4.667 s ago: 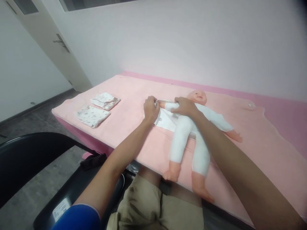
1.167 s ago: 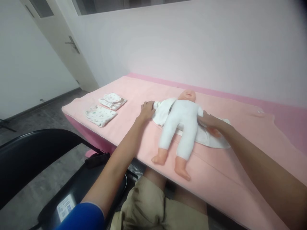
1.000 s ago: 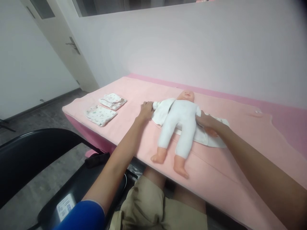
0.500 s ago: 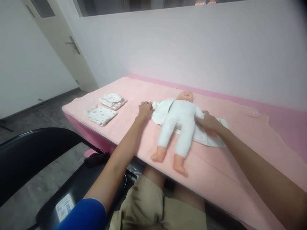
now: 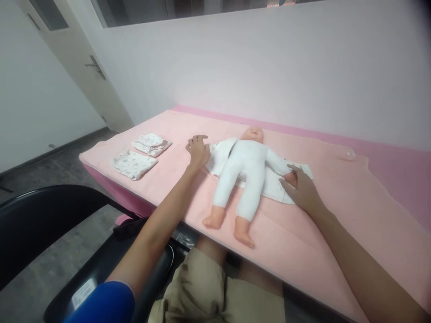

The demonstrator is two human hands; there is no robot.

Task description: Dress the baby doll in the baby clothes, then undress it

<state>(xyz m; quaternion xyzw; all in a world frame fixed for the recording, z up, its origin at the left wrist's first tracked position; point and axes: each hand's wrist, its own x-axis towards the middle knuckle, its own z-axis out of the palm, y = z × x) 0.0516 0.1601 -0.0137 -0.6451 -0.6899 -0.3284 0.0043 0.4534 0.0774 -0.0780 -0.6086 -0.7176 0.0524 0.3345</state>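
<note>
A baby doll (image 5: pixel 247 161) in a white bodysuit with long legs lies on its back, bare feet toward me. Under it is a spread white garment (image 5: pixel 220 154), its sleeves out to both sides. My left hand (image 5: pixel 198 152) is at the garment's sleeve end on the left, fingers apart and lifted; the spot under its palm is hidden. On the other side, my right hand (image 5: pixel 303 186) is beside the doll's hand (image 5: pixel 290 179), thumb and fingers parted around it. The doll's arm on that side lies stretched out over the garment.
Two folded printed cloths (image 5: pixel 134 165) lie toward the table's left end. A pink blanket (image 5: pixel 188 121) covers the table, which stands against a white wall. A black chair (image 5: pixel 67 197) with a white labelled packet (image 5: pixel 84 292) on its seat is at my left.
The doll's arm on the right has straightened outward, and its hand now shows. My right hand has moved from the upper sleeve out to that hand. My left hand's fingers have lifted and spread.
</note>
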